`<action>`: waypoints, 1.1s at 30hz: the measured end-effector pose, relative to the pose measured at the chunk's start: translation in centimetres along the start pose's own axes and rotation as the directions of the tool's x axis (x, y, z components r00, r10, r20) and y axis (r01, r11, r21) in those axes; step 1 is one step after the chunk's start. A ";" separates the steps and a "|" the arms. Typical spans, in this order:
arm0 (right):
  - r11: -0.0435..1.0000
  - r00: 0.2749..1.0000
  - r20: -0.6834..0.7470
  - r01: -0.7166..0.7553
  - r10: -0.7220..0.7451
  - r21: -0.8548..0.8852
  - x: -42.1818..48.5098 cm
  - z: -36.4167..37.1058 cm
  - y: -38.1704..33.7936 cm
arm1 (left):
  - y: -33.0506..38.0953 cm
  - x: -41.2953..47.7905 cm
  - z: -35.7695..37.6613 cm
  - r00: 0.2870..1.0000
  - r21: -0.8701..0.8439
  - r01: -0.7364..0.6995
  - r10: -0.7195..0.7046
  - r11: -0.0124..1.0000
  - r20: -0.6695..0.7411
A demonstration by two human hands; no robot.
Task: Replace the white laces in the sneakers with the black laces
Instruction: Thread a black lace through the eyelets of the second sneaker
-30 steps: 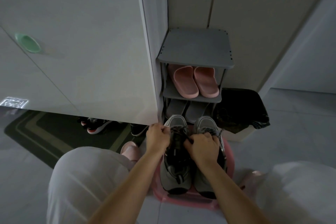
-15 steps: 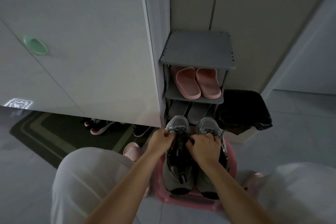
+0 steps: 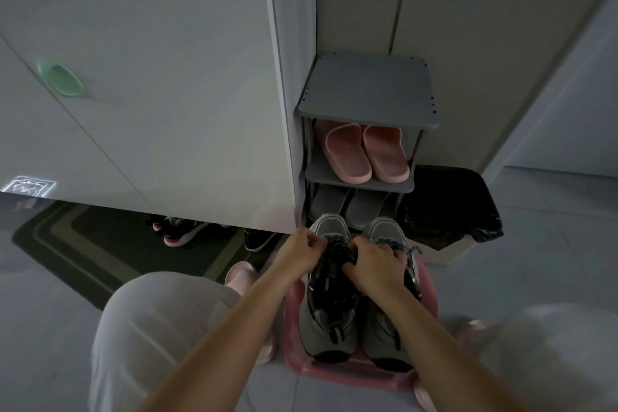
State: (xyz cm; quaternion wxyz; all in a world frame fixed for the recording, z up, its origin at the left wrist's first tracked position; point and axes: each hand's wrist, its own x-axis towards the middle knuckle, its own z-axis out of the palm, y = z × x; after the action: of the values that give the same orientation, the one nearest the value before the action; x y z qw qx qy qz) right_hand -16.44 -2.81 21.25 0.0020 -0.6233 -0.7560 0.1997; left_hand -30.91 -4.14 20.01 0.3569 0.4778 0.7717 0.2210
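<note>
Lower centre of the frame: a pair of grey sneakers stands side by side, toes pointing up-frame, on a pink stool point(image 3: 426, 281).

The dark-tongued sneaker point(image 3: 329, 321) is the one toward frame left. Its black lace point(image 3: 336, 246) runs across the eyelets near the toe. The other sneaker point(image 3: 384, 234) sits touching it on the right, with paler lacing showing at its right edge. The light is dim and detail is poor.

Left hand point(image 3: 302, 254): fingers curled tight, knuckles up, pinching the black lace at the left side of the lacing.

Right hand point(image 3: 378, 266): fingers bent down over the tongue between the two shoes, the palm covering part of the other sneaker. Cannot tell whether it grips anything, as the fingertips are hidden.

Both forearms come in from the bottom edge. Knees in pale trousers sit at lower left and lower right.

Just above the sneakers is a grey shoe rack point(image 3: 368, 90) with pink slippers point(image 3: 364, 154) on its middle shelf. A bin lined with a black bag point(image 3: 458, 201) stands right of the rack.

Left half of the frame: a white cabinet door point(image 3: 167, 77) with a green handle point(image 3: 60, 78). Below it is a dark mat point(image 3: 67, 244), with black-and-red shoes point(image 3: 180, 234) under the cabinet edge.
</note>
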 end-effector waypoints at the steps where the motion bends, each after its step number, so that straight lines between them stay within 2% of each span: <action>1: 1.000 1.000 0.022 0.002 -0.002 0.000 0.1 -0.1 0.0 | -0.1 0.1 0.0 1.000 -0.033 0.011 -0.012 0.999 -0.027; 5: 0.996 0.989 0.144 -0.036 0.024 0.082 1.4 -1.2 0.2 | -0.5 0.7 0.1 1.000 -0.020 0.018 -0.019 1.000 -0.012; 10: 0.993 0.990 0.082 0.117 -0.116 -0.011 2.2 -1.6 0.4 | -0.4 1.0 0.1 1.000 0.136 0.005 -0.005 0.991 -0.001; 13: 0.985 0.988 0.036 0.152 -0.150 -0.078 2.4 -1.3 0.3 | -0.7 1.0 -0.6 0.999 0.310 -0.040 0.029 0.950 0.041; 15: 0.974 0.985 0.048 0.172 -0.166 -0.148 2.4 -1.2 0.2 | -0.6 1.1 -1.5 0.997 0.359 -0.060 0.036 0.932 0.074; 17: 0.963 0.985 0.063 0.172 -0.162 -0.209 2.5 -1.3 0.1 | -0.2 1.3 -2.3 0.994 0.347 -0.066 0.033 0.936 0.100; 20: 0.955 0.986 0.068 0.165 -0.153 -0.244 2.5 -1.8 -0.7 | 1.0 1.6 -3.8 0.995 0.082 -0.020 0.012 0.996 0.098; 22: 0.978 0.983 0.077 0.174 -0.165 -0.118 2.7 -2.3 -1.8 | 2.0 1.6 -4.7 0.995 -0.149 -0.003 0.018 0.989 0.102; 25: 0.963 0.977 0.065 0.189 -0.205 0.189 3.2 -3.7 -3.9 | 3.6 1.0 -6.1 0.996 -0.344 -0.024 0.054 0.939 0.077; 27: 0.903 0.988 0.014 0.134 -0.153 0.409 3.5 -5.2 -4.8 | 4.2 0.7 -7.0 0.996 -0.410 -0.068 0.087 0.910 0.028; 29: 0.782 0.995 -0.017 0.084 -0.094 0.617 3.5 -6.4 -5.5 | 4.1 0.6 -7.5 0.991 -0.433 -0.121 0.136 0.893 0.003; 31: 0.683 0.998 -0.034 0.065 -0.060 0.728 3.6 -7.2 -5.9 | 3.4 0.4 -7.5 0.987 -0.424 -0.143 0.158 0.894 0.001; 33: 0.646 0.998 -0.046 0.059 -0.037 0.761 3.6 -7.8 -6.0 | 2.3 0.5 -6.9 0.989 -0.390 -0.136 0.145 0.911 -0.008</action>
State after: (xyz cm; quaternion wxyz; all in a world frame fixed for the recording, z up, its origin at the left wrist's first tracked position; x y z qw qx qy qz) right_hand -20.97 2.04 29.34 0.2787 -0.5470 -0.6183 0.4906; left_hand -34.99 -2.63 25.85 0.4360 0.4538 0.6721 0.3901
